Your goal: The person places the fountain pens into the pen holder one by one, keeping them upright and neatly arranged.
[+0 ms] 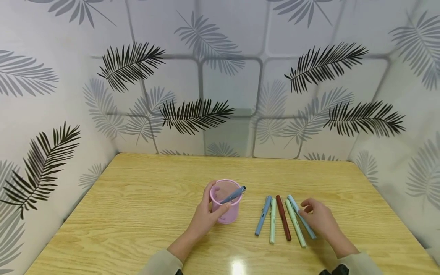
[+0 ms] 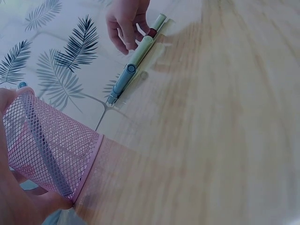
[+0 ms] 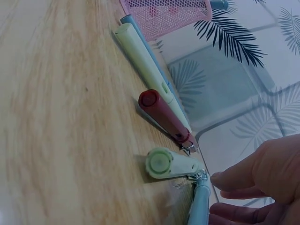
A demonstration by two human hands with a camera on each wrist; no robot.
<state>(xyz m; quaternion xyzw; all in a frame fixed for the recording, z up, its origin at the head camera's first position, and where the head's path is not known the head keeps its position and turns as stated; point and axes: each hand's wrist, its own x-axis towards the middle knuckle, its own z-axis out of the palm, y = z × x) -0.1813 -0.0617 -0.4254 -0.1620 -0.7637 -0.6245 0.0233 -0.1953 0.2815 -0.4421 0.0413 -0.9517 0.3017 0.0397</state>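
A pink mesh cup [image 1: 225,202] stands on the wooden table [image 1: 137,198]. My left hand [image 1: 205,218] grips its side. A grey-blue pen [image 1: 235,194] leans inside the cup, its end above the rim. To the right lie several pens side by side: blue [image 1: 262,215], pale green [image 1: 272,221], dark red [image 1: 283,218], pale green [image 1: 295,224] and light blue [image 1: 311,232]. My right hand [image 1: 317,219] rests at the light blue pen [image 3: 200,206], its loosely curled fingertips [image 3: 234,180] just beside the pen's clip end. That pen lies flat on the table.
Leaf-patterned walls [image 1: 220,95] close in the table at the back and on both sides. Bare wood stretches to the left of the cup and behind the pens. The table's near edge lies just beyond my sleeves.
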